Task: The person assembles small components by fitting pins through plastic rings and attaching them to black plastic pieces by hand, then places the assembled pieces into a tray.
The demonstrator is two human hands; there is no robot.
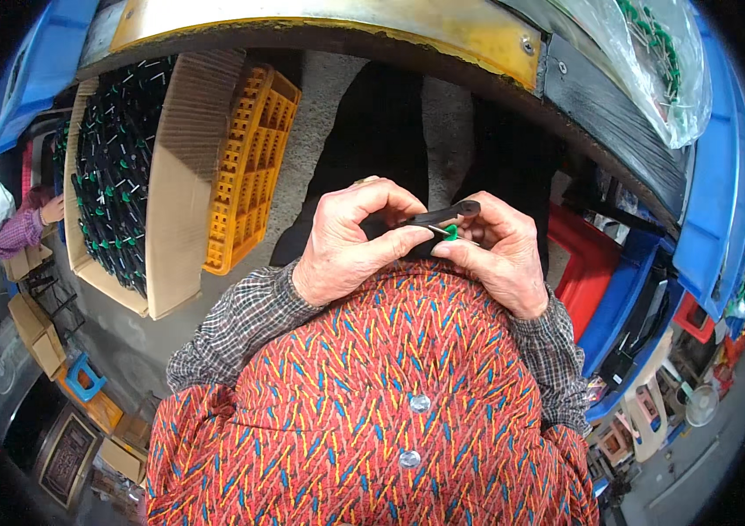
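Both hands meet in front of my torso around a slim black plastic piece [438, 216], shaped like a short handle with a rounded end. My left hand [351, 232] is closed on it, with the thumb below and the index finger above. My right hand [506, 259] pinches a small metal pin with a green head [450, 233] between thumb and fingers. The pin's shank points left, close under the black piece and beside my left thumb. Fingers hide part of both; I cannot tell whether the pin touches the black piece.
A cardboard box [171, 184] full of black pieces with green bits stands at left, beside an orange plastic crate [251, 171]. The worktable edge [329, 31] curves across the top. On it lies a clear bag [653, 79] of green-headed pins. Blue and red bins [583, 263] stand right. Another person's hand [53, 210] shows far left.
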